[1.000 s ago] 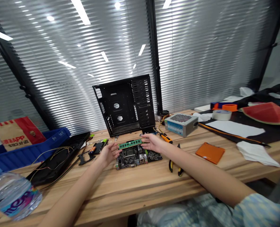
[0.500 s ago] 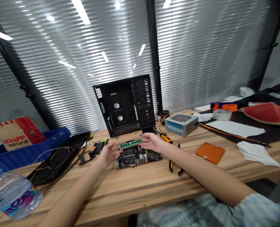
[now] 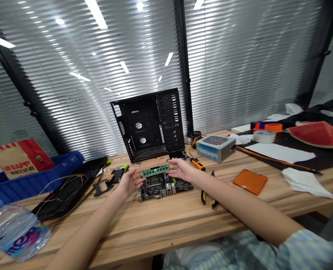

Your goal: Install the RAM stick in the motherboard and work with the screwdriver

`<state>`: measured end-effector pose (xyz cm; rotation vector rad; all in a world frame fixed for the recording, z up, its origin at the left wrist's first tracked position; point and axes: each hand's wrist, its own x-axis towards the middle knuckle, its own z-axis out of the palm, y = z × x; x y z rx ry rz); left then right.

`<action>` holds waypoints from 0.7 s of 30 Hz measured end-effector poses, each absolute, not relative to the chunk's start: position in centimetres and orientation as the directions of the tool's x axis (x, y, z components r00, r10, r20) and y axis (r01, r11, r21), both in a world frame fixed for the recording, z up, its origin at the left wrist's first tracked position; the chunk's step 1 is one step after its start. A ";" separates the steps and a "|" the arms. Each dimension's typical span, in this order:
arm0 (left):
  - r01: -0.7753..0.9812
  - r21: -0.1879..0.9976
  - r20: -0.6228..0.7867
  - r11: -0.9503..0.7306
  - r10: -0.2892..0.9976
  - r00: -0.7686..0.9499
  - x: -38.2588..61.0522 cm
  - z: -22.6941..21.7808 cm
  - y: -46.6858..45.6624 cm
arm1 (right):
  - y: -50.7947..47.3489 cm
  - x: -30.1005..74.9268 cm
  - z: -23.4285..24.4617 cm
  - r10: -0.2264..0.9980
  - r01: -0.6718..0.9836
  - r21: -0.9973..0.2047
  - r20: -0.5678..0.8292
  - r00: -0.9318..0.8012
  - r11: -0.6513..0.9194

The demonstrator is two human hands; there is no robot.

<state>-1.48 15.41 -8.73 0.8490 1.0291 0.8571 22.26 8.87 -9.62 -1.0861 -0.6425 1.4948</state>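
Left hand and right hand flank a green RAM stick over a motherboard.
Little has shifted; the fingers stay spread at its ends, grip unclear.

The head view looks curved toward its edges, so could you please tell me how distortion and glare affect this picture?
In the head view, wide-angle distortion bows the window blinds and stretches the water bottle in the lower left corner; in the same view, ceiling lights leave bright streaks of glare across the blinds, while the RAM stick and motherboard stay fairly sharp and free of glare.
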 end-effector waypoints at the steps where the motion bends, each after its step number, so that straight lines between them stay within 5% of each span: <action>1: -0.182 0.895 -0.351 0.408 0.895 0.276 -1.5 -8.8 15.4 | 9.0 22.3 -9.8 0.961 -0.447 -0.866 -0.274 0.046 -0.225; 21: -0.080 0.933 -0.321 0.350 0.914 0.250 -1.5 -9.2 15.7 | 9.6 22.4 -11.2 0.989 -0.232 -0.971 -0.086 0.123 -0.056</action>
